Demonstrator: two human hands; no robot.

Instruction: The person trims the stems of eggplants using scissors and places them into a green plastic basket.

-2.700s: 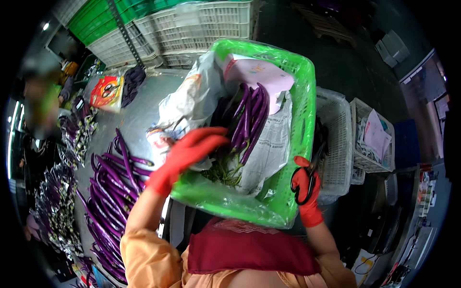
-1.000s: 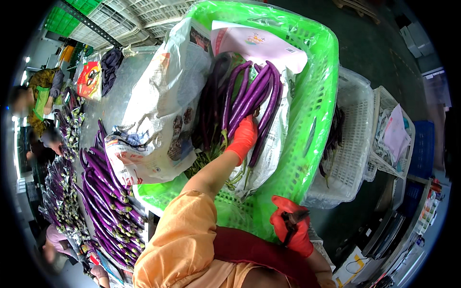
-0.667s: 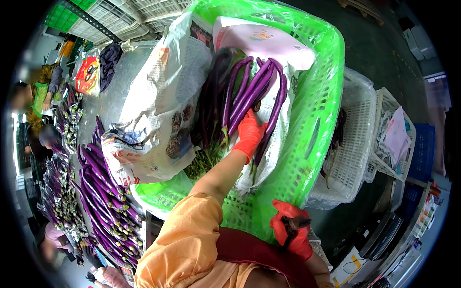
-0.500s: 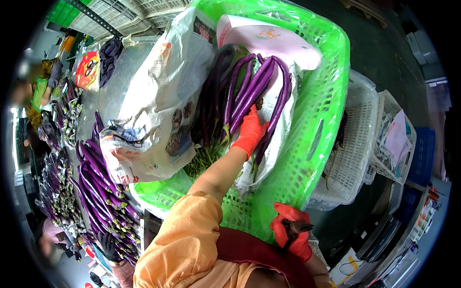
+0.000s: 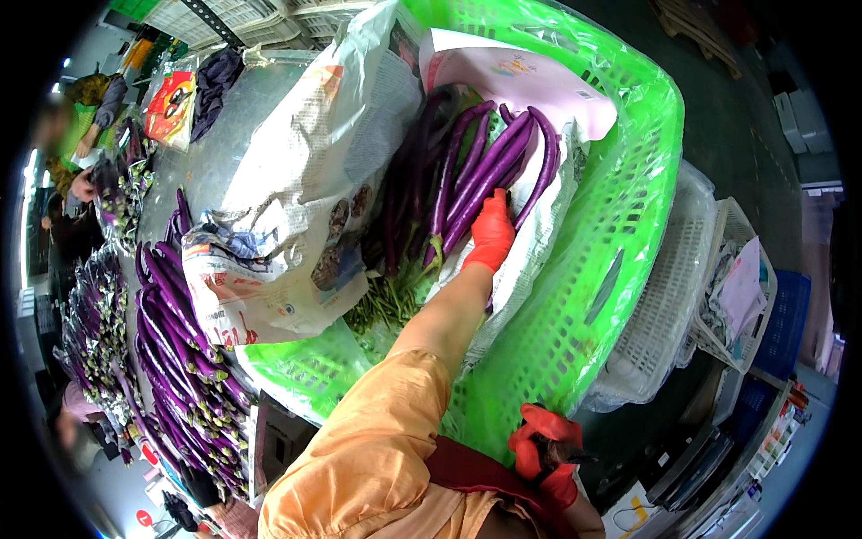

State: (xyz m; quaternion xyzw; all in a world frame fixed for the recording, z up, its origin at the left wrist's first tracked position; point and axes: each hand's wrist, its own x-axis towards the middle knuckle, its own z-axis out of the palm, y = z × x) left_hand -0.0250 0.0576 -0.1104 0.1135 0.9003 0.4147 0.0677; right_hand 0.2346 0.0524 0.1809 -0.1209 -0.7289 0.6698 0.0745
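Long purple eggplants (image 5: 476, 184) lie in a green plastic crate (image 5: 620, 269) lined with clear film and newspaper (image 5: 539, 256). My left hand (image 5: 493, 232), in an orange-red glove, reaches in among them. Its fingers are closed at the rightmost eggplant (image 5: 545, 157), whose lower part is hidden under hand and forearm. My right hand (image 5: 546, 449), gloved alike, is at the crate's near right side, wrapped round a dark tool (image 5: 561, 452) with a pointed end; its exact kind is unclear. Green stems (image 5: 386, 305) show beside my left forearm.
Newspaper (image 5: 296, 198) drapes over the crate's left side. More eggplants (image 5: 180, 359) are piled on the metal table at left, where a co-worker's dark-gloved hand (image 5: 199, 483) shows. White crates (image 5: 660, 296) stand right; another person (image 5: 90, 135) is far left.
The view has shifted, moving the scene slightly right. My left hand has moved a little over the rightmost eggplant, covering its lower part. My right hand still holds the dark tool.
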